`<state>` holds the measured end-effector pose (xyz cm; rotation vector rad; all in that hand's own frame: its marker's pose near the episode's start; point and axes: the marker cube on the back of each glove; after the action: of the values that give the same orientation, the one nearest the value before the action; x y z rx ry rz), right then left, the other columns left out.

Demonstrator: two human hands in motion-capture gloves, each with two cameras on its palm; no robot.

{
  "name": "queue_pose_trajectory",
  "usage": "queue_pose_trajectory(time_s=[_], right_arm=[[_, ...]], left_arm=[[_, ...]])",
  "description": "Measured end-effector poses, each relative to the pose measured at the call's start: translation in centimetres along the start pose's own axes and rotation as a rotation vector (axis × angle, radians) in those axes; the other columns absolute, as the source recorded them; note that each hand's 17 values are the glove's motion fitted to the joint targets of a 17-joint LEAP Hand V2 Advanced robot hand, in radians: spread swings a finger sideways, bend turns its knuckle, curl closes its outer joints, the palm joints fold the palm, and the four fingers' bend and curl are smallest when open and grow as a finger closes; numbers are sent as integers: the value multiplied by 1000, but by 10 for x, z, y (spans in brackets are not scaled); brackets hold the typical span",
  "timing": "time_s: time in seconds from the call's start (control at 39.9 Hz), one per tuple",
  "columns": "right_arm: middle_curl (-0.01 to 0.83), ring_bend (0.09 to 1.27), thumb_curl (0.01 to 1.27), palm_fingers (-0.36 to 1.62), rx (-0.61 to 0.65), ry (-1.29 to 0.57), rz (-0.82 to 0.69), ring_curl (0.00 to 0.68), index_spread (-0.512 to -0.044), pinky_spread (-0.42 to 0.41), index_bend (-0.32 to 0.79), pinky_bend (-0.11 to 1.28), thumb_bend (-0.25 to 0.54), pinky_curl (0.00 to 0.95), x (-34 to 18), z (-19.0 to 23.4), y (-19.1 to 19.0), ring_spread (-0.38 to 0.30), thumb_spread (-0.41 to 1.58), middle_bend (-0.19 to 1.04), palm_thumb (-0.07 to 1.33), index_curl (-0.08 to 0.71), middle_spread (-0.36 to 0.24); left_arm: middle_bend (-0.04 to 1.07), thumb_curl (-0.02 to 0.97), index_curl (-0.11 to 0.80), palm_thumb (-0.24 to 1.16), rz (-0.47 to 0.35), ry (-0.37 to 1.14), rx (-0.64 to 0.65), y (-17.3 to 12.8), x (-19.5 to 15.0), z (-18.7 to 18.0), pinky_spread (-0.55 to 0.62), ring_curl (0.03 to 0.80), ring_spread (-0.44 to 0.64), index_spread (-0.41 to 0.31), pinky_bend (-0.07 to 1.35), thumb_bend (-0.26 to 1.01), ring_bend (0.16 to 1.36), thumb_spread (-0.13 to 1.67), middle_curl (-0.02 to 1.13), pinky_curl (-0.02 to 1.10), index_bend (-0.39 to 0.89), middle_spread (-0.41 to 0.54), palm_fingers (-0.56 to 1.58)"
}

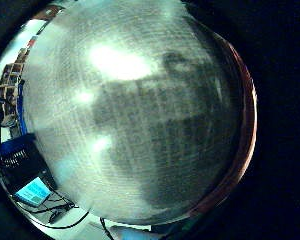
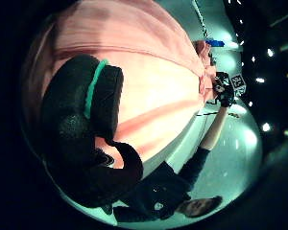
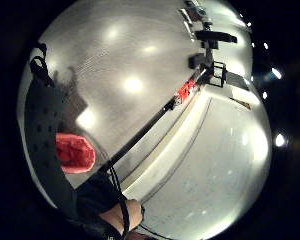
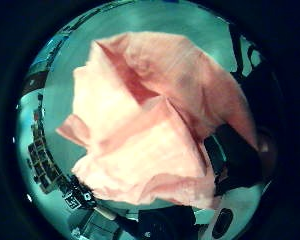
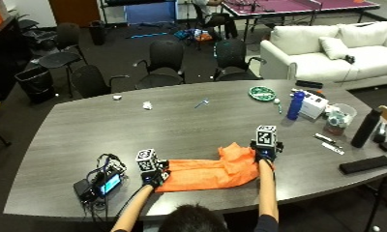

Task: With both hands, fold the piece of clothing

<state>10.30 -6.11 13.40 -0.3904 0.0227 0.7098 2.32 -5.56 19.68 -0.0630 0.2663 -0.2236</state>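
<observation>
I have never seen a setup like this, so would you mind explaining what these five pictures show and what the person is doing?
There is no machine here: a person at a grey table works with both hands in black gloves. The outside view looks down from above and behind their head. The other four come from small wide-angle cameras on the palms, two per hand, so they look odd and close.

An orange piece of clothing lies spread near the table's front edge. The left hand rests on one end of it; its thumb shows in its thumb side view, over the cloth. The right hand holds the other end, which is bunched up. A small device with a screen sits beside the left hand, and bottles and oddments stand farther off.
</observation>
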Motion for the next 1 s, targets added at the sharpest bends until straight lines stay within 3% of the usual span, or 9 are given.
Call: queue_pose_trajectory(time_s=[0.1, 0.2, 0.3, 0.43, 0.5, 0.58, 0.68, 0.83, 1.0], right_arm=[[541, 729, 418, 1324, 54, -63, -23, 480, -256, -279, 208, 681, 33, 439, 3, -42, 18, -234, 1134, 458, 910, 342, -191], [545, 729, 425, 1334, -26, -99, -77, 480, -258, -282, 196, 679, 17, 444, -19, -91, 53, -235, 1102, 465, 929, 365, -197], [546, 740, 447, 1340, 226, -97, -61, 483, -255, -286, 170, 703, -16, 454, -62, -145, 78, -236, 1004, 467, 932, 375, -199], [548, 753, 470, 1335, 352, -33, -174, 485, -254, -290, 168, 713, -22, 461, -147, -179, 134, -237, 928, 475, 939, 387, -206], [550, 760, 494, 1329, 373, 59, -287, 487, -254, -290, 162, 724, -30, 467, -237, -170, 156, -237, 841, 480, 939, 391, -211], [552, 771, 511, 1329, 382, 146, -417, 490, -256, -291, 161, 732, -31, 472, -321, -147, 185, -237, 787, 484, 940, 395, -214], [555, 775, 531, 1327, 261, 266, -524, 491, -252, -294, 160, 731, -32, 474, -406, -94, 217, -243, 739, 496, 936, 400, -215], [556, 785, 536, 1319, 93, 306, -632, 490, -250, -307, 138, 742, -34, 475, -446, -56, 267, -247, 752, 505, 915, 400, -219], [529, 794, 515, 1203, 27, 213, -680, 482, -241, -332, 63, 800, -30, 474, -459, -62, 257, -247, 868, 423, 873, 349, -204]], left_arm=[[155, 266, 458, 227, 76, 43, 47, -4, 1, -10, 360, 321, 376, -35, 196, 12, 414, 1357, 283, 320, 229, 90, 237], [150, 262, 454, 231, 76, 65, 79, 5, -5, -36, 350, 321, 376, -36, 200, 2, 423, 1359, 280, 323, 217, 89, 245], [153, 260, 449, 233, 93, 129, 63, 28, -10, -69, 336, 318, 368, -36, 213, -6, 431, 1360, 276, 328, 197, 89, 267], [149, 258, 444, 230, 30, 128, 262, 30, -32, -104, 321, 316, 360, -36, 215, -9, 442, 1361, 273, 331, 186, 88, 278], [159, 258, 438, 235, -13, 126, 429, 26, -60, -122, 309, 318, 343, -41, 217, -7, 454, 1368, 276, 333, 177, 86, 305], [185, 262, 434, 268, 4, 246, 548, 26, -89, -134, 282, 315, 316, -42, 214, 9, 448, 1390, 289, 334, 181, 75, 375], [221, 284, 436, 349, -43, 332, 641, 57, -117, -156, 228, 306, 263, -50, 184, 49, 429, 1428, 311, 326, 195, 48, 496], [220, 303, 441, 400, -97, 353, 666, 81, -143, -167, 180, 312, 223, -59, 175, 66, 413, 1443, 340, 329, 192, 27, 555], [209, 315, 443, 413, -128, 381, 670, 85, -158, -168, 147, 315, 198, -63, 168, 58, 392, 1442, 362, 326, 184, 16, 578]])
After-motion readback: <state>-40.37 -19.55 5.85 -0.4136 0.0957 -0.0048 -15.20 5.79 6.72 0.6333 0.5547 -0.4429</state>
